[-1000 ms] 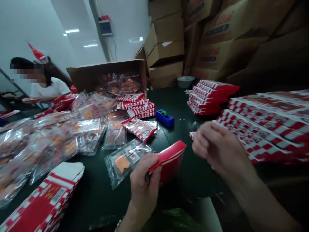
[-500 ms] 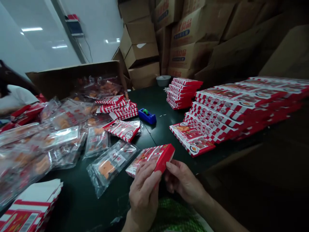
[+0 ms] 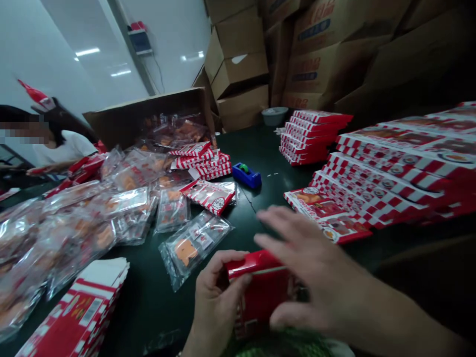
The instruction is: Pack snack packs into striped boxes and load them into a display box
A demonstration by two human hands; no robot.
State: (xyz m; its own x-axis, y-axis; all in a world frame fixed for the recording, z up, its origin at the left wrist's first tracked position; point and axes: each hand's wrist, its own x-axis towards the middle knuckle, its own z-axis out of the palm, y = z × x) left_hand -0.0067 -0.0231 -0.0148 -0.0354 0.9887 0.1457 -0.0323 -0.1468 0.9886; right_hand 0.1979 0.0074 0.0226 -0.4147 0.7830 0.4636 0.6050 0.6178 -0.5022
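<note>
My left hand (image 3: 215, 297) grips a red cardboard box (image 3: 262, 292) by its left side, fingers over the top edge and thumb on the near face. The box is tilted up close to me. Beside its right side, my right hand (image 3: 316, 270) is blurred, with fingers spread; whether its thumb touches the box I cannot tell. Just beyond lies a clear plastic pouch (image 3: 189, 248) holding an orange piece and small packets. Past it, a red-and-white box (image 3: 210, 194) rests on another pouch. The blue tape dispenser (image 3: 246, 175) stands farther back.
Stacked red-and-white boxes (image 3: 375, 193) fill the right side; a smaller stack (image 3: 307, 139) stands behind. Clear pouches (image 3: 126, 203) heap at left before a large open carton (image 3: 148, 106). Flat box blanks (image 3: 82, 307) lie front left. Another person (image 3: 74, 144) sits far left.
The box has been turned up on end nearer to me. My right hand has left its edge and risen with fingers spread. The view has swung left.
</note>
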